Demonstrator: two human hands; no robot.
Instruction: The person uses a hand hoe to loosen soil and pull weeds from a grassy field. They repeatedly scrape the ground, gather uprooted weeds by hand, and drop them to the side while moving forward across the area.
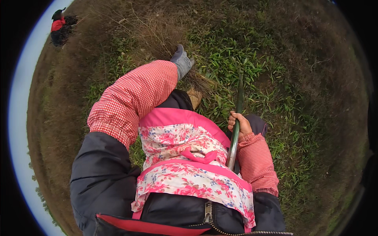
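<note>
My left hand (183,64), in a grey work glove, is at a clump of dry brown stalks (161,41). The stalks run in towards the glove and come out below it as a thin bundle (202,84); the fingertips' far side is hidden. Bare and closed, my right hand (239,124) grips the long green shaft of a tool (236,137). Its near end lies against my floral apron (192,141). The far end goes down among green grass, where I cannot make out the tool's head.
Low leafy grass (227,53) covers the ground in front of me. A dry tan leaf (195,98) lies by my dark-clad knee (177,100). Brown scrub (319,59) spreads on both sides. Far off at upper left, a person (59,28) in red and black is among dark brush.
</note>
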